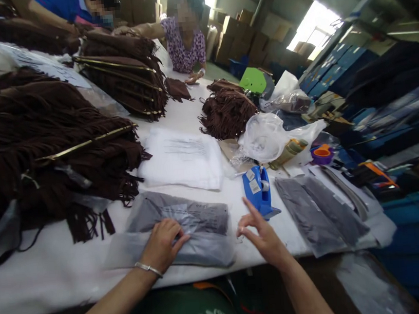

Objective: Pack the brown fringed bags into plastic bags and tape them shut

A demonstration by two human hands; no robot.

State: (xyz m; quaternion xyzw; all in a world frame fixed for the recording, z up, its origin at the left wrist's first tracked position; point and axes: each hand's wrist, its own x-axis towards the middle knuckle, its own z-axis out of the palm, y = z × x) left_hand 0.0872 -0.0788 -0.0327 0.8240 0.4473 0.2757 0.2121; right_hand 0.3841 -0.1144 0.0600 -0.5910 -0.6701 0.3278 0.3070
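My left hand [163, 243] lies flat, fingers spread, on a grey item sealed in a clear plastic bag [186, 230] at the table's near edge. A thin silver bracelet circles that wrist. My right hand [260, 233] hovers just right of the bag, thumb and forefinger pinched together on something tiny I cannot make out, the other fingers raised. A blue tape dispenser [258, 192] stands just beyond my right hand.
Stacks of brown fringed fabric [47, 142] cover the left side, a smaller pile [225, 111] lies further back. A stack of white bags [182, 157] sits in the middle, grey flat bags [320, 213] to the right. Two other people work at the far end.
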